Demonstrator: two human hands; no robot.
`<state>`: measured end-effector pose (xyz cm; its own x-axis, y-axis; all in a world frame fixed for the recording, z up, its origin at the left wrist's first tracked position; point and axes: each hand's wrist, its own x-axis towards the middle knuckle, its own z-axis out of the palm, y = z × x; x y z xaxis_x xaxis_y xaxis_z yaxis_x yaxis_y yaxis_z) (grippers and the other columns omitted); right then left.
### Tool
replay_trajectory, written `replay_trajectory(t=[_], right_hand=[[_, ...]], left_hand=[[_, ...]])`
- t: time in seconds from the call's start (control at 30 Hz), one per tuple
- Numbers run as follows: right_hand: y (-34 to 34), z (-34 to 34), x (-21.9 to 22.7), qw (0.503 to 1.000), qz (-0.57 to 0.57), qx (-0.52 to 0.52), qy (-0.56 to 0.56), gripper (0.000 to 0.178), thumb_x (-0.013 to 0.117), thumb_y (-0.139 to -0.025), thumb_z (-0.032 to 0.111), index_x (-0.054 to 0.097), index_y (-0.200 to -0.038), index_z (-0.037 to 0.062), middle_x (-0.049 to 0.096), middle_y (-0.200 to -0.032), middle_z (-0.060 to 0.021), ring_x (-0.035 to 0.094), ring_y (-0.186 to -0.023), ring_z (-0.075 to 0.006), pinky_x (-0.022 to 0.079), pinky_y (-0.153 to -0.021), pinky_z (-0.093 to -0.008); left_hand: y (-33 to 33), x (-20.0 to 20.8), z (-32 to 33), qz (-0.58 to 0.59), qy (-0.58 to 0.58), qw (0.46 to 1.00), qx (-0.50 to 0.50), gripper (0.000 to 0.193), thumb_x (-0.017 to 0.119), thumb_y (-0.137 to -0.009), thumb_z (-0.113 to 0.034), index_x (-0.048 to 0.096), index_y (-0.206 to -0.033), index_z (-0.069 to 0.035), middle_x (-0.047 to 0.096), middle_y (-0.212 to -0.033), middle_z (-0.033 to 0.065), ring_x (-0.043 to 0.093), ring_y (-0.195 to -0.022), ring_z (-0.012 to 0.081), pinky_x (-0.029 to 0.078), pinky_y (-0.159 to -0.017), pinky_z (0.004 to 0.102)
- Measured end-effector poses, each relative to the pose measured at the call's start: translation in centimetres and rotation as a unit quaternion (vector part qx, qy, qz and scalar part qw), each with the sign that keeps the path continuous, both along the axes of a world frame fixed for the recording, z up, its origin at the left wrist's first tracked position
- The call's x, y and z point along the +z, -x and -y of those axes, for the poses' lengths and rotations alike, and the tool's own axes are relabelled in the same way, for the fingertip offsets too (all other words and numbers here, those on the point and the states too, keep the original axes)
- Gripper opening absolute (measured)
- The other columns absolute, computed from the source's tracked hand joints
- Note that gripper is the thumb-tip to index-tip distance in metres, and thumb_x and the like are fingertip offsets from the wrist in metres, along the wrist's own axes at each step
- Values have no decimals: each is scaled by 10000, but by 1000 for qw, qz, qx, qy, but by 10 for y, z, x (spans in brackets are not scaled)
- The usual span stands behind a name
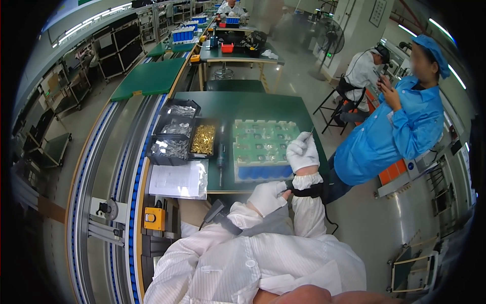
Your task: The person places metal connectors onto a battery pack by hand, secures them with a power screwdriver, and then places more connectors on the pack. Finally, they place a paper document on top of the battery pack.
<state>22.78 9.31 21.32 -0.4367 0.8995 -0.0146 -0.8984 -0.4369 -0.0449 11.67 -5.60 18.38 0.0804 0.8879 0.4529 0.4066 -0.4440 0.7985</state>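
Observation:
My left hand (269, 197), in a white glove with a bare fingertip showing, is closed at the black wrist strap (308, 191) on my right forearm. My right hand (302, 151), also gloved in white, is raised at the right edge of a battery pack (267, 144) with a green top plate and blue sides. Its fingers are curled, and a thin pointed thing sticks up from them, too small to name. A dark strap with a box-like device (218, 212) sits on my left forearm. Left of the pack lies a slim electric screwdriver (221, 158).
Black bins of silvery screws (171, 148) and a bin of brass-coloured parts (203, 140) stand at the left. Papers in a clear sleeve (178, 180) lie in front. A conveyor (106, 167) runs along the left. At right stands a person in blue (387, 129).

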Motion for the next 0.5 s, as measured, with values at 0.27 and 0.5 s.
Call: replay_trajectory(t=[0.27,0.5], right_hand=[[8,2,-1,990,95,-102,5,204,457,-975,288,575,-907,137,629,-766,22,402,-477,-67,297,-387,-210],[31,21,13,903,322,-275,-76,77,489,-964,195,525,-966,126,564,-797,-7,438,-499,-86,308,-384,-217]], left_hand=[[-5,6,3,-232,-122,965,-9,169,609,-776,-231,543,-747,-78,557,-651,80,581,-570,283,458,-504,391],[0,13,9,-302,-65,950,-44,184,587,-750,-217,585,-815,-45,594,-668,120,605,-580,302,476,-515,415]])
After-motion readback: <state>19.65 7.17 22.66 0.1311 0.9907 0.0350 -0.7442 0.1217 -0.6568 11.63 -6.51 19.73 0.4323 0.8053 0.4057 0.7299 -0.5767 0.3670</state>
